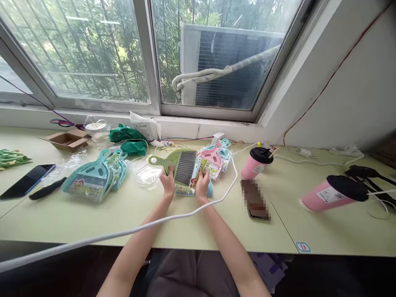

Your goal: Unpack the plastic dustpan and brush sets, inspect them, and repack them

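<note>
Left hand (168, 181) closed on the green brush (185, 167), grey bristles showing, and right hand (203, 185) gripping a printed packet (201, 165) right beside it, over the surface (185, 235)! Handling step, I'd judge, both pieces held side by side; the next move calls for steady grips. Just beyond, a pink dustpan (213, 152); off left, wrapped teal dustpans (89, 176); off right, a pink cup (250, 167).

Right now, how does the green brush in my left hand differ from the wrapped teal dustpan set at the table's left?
The green brush is in your left hand; the teal dustpan set rests on the table. The brush is yellowish green; the set blue-green. The brush's handle points left; the set's points toward the window. Both have handles.
</note>
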### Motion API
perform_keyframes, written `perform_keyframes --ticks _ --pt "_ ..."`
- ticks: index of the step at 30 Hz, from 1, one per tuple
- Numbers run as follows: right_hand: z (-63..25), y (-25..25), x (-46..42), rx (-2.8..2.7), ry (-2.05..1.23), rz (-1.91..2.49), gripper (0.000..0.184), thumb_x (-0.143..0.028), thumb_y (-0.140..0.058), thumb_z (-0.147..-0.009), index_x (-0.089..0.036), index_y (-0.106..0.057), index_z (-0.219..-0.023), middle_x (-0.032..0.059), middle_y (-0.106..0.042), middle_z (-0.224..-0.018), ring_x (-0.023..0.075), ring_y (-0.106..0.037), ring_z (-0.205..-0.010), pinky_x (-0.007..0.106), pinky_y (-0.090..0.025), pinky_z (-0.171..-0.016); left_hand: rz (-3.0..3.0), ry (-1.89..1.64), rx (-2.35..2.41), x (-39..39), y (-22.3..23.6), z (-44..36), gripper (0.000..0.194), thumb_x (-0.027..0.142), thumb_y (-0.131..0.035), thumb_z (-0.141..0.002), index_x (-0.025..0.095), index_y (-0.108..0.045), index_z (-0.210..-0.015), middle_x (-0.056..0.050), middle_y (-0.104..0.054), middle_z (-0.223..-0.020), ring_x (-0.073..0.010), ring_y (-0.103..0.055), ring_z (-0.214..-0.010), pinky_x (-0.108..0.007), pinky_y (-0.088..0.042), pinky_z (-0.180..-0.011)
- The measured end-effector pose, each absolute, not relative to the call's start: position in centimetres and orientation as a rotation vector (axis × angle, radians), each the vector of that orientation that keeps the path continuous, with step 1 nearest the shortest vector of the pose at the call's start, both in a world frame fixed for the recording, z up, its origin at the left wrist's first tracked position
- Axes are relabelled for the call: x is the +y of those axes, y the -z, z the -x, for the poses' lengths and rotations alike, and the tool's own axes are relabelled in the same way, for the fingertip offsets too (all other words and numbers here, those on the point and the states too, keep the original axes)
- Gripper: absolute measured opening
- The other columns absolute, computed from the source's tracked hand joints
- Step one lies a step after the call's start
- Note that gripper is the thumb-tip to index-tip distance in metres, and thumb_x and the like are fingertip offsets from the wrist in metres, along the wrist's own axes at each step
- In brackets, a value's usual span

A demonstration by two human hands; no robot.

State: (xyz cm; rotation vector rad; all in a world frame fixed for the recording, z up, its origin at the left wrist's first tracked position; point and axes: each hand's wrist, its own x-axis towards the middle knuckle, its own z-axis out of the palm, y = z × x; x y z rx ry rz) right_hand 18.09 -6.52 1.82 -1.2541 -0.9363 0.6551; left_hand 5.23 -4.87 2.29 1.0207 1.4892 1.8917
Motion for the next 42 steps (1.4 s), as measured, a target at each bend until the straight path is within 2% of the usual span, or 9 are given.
perform_keyframes --ticks 3,7,13,17,21,23,27,34,42 --pt "-19.0 -1.4 -6.6 -0.796 -0.638 1.206 0.034 -0.052 -0.053 -0.082 -0.021 -0.055 -0.097 0.0079 -0.067 -0.094 0.0230 -0.063 -0.091 0.036 -0.046 -0.084 -0.988 -1.883 1.452 -5.3 -2.7 -5.6 0.032 0.050 -0.065 -0.081 0.018 -0.064 -0.085 -0.005 -0.067 -0.082 -0.0205 -0.062 -0.088 -0.033 -0.047 -0.082" --pt "-19.4 -2.1 -6.5 -0.733 -0.819 1.026 0.036 -0.051 -0.065 -0.075 -0.022 -0.051 -0.091 0.0031 -0.067 -0.085 0.0189 -0.062 -0.081 0.031 -0.047 -0.076 -0.974 -1.894 1.398 -6.1 -3.3 -6.3 0.032 0.051 -0.066 -0.081 0.018 -0.063 -0.083 -0.004 -0.066 -0.080 -0.0197 -0.062 -0.086 -0.032 -0.048 -0.080" --pt "-19.0 -1.9 -6.9 -0.841 -0.726 1.225 0.039 -0.057 -0.067 -0.072 -0.020 -0.053 -0.079 0.0018 -0.061 -0.080 0.0182 -0.054 -0.078 0.031 -0.045 -0.076 -1.032 -1.853 1.365 -6.7 -3.3 -7.3 0.034 0.051 -0.065 -0.082 0.018 -0.064 -0.088 -0.004 -0.067 -0.086 -0.0185 -0.061 -0.083 -0.032 -0.048 -0.079" --pt "-19.0 -1.8 -7.2 -0.832 -0.594 1.370 0.038 -0.053 -0.067 -0.073 -0.022 -0.054 -0.090 0.0062 -0.059 -0.104 0.0189 -0.052 -0.091 0.033 -0.044 -0.086 -1.118 -1.783 1.382 -7.1 -3.0 -7.9 0.033 0.052 -0.063 -0.083 0.018 -0.062 -0.084 -0.003 -0.066 -0.081 -0.0178 -0.059 -0.078 -0.030 -0.047 -0.073" --pt "-19.0 -2.5 -7.1 -0.711 -0.733 1.199 0.057 -0.044 -0.073 -0.069 -0.026 -0.047 -0.116 0.0090 -0.055 -0.128 0.0187 -0.057 -0.106 0.032 -0.048 -0.089 -1.160 -1.733 1.336 -7.4 -3.1 -8.2 0.032 0.051 -0.064 -0.082 0.019 -0.062 -0.084 -0.002 -0.066 -0.080 -0.0173 -0.059 -0.075 -0.028 -0.048 -0.069" --pt "-19.1 -2.8 -7.0 -0.691 -0.874 1.077 0.060 -0.042 -0.076 -0.066 -0.025 -0.048 -0.117 0.0093 -0.060 -0.125 0.0197 -0.061 -0.106 0.033 -0.051 -0.089 -1.128 -1.725 1.291 -7.3 -3.2 -8.2 0.033 0.051 -0.065 -0.081 0.018 -0.063 -0.086 -0.002 -0.067 -0.081 -0.0176 -0.060 -0.076 -0.029 -0.049 -0.070" --pt "-19.5 -3.3 -6.8 -0.740 -1.081 0.963 0.051 -0.040 -0.081 -0.062 -0.022 -0.056 -0.102 0.0079 -0.071 -0.105 0.0218 -0.068 -0.093 0.035 -0.055 -0.083 -1.029 -1.667 1.203 -6.9 -3.4 -7.8 0.038 0.050 -0.070 -0.076 0.017 -0.064 -0.093 -0.006 -0.070 -0.090 -0.0203 -0.065 -0.082 -0.033 -0.052 -0.074" --pt "-20.8 -3.1 -6.5 -0.711 -1.058 1.002 0.056 -0.038 -0.083 -0.059 -0.020 -0.059 -0.105 0.0083 -0.073 -0.102 0.0221 -0.069 -0.089 0.036 -0.057 -0.080 -1.240 -1.398 1.111 -6.2 -4.1 -7.1 0.053 0.036 -0.087 -0.054 0.016 -0.064 -0.097 -0.010 -0.072 -0.097 -0.0262 -0.068 -0.090 -0.039 -0.055 -0.079" --pt "-21.1 -3.5 -6.6 -0.708 -1.135 0.923 0.060 -0.039 -0.084 -0.058 -0.023 -0.058 -0.110 0.0055 -0.073 -0.105 0.0222 -0.069 -0.094 0.037 -0.058 -0.083 -1.267 -1.387 1.124 -6.2 -4.0 -7.1 0.053 0.033 -0.087 -0.052 0.016 -0.065 -0.097 -0.008 -0.072 -0.094 -0.0246 -0.068 -0.086 -0.038 -0.055 -0.075"
